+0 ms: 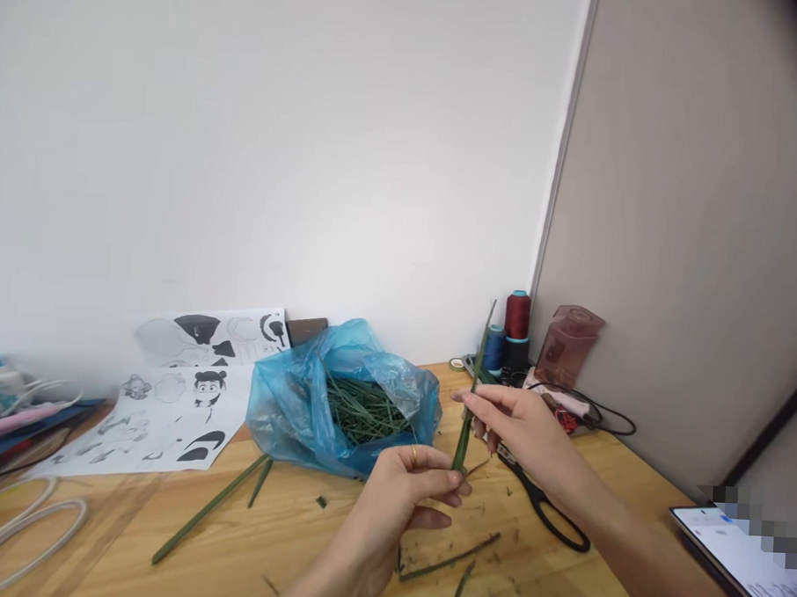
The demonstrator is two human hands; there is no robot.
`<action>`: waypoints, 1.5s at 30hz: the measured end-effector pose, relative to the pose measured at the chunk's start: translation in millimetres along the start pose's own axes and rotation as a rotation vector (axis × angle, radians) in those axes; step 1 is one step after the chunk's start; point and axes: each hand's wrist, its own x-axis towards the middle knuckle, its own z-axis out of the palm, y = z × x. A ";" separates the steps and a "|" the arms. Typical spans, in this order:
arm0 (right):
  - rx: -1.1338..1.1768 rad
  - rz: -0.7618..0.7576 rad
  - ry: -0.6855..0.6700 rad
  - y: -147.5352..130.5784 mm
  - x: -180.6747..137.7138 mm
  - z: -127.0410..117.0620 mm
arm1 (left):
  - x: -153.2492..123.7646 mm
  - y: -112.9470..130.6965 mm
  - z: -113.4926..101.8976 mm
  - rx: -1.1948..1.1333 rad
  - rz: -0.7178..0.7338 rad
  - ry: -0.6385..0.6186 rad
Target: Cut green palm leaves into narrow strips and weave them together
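Observation:
A long, narrow green leaf blade (pixel 463 440) stands nearly upright over the wooden table, its thin tip pointing up. At its lower end, my left hand (pixel 407 492) pinches it between thumb and fingers. Higher up, my right hand (pixel 522 423) grips the same blade with thumb and forefinger. Behind and left of my hands lies an open blue plastic bag (pixel 288 412), filled with many thin green leaf strips (pixel 364 410). Black-handled scissors (pixel 564 524) lie below my right forearm, their blades partly hidden by my right hand.
Loose leaf pieces (pixel 208 510) and dark scraps (pixel 449 560) lie on the wooden table (pixel 124 542). Printed drawing sheets (pixel 169 412) rest at left, near a white cable (pixel 75 518). Thread spools (pixel 517 317) and a translucent pinkish container (pixel 568 345) stand at back right; a tablet-like screen (pixel 744 560) is at right.

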 end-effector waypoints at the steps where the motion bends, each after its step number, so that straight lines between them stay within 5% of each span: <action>1: 0.020 0.008 -0.006 0.9 0.1 -0.1 | 0.8 -1.1 -0.4 -0.010 -0.002 0.001; 7: 0.426 0.120 -0.019 13.3 3.0 0.3 | 2.5 -1.1 -0.8 -0.080 -0.037 -0.004; 11: 0.365 0.089 0.118 15.3 3.1 0.2 | 4.5 -1.3 -2.0 -0.106 -0.060 0.017; 14: 0.225 -0.042 0.242 9.6 -2.4 3.3 | 6.6 -3.2 -3.1 -0.123 -0.078 0.053; 19: -0.099 -0.364 0.052 10.9 -12.9 9.9 | 6.1 -1.6 -2.6 -0.106 -0.076 0.051; 22: -0.471 -0.699 0.057 22.1 -14.5 8.6 | 5.0 -0.1 -2.9 -0.099 -0.061 0.043; 25: -0.669 -0.837 -0.010 26.8 -15.2 5.5 | 5.6 -0.3 -4.7 -0.090 -0.061 0.022; 30: -0.345 -0.742 -0.206 9.4 -17.9 2.0 | 8.9 -0.7 -8.9 -0.063 -0.057 0.004; 39: 0.000 -0.366 -0.157 1.5 -15.0 -6.3 | 11.7 -3.2 -9.4 0.008 -0.084 0.005; 45: -0.168 -0.297 -0.247 2.5 -17.0 -9.3 | 6.4 4.6 -13.2 0.100 -0.110 -0.162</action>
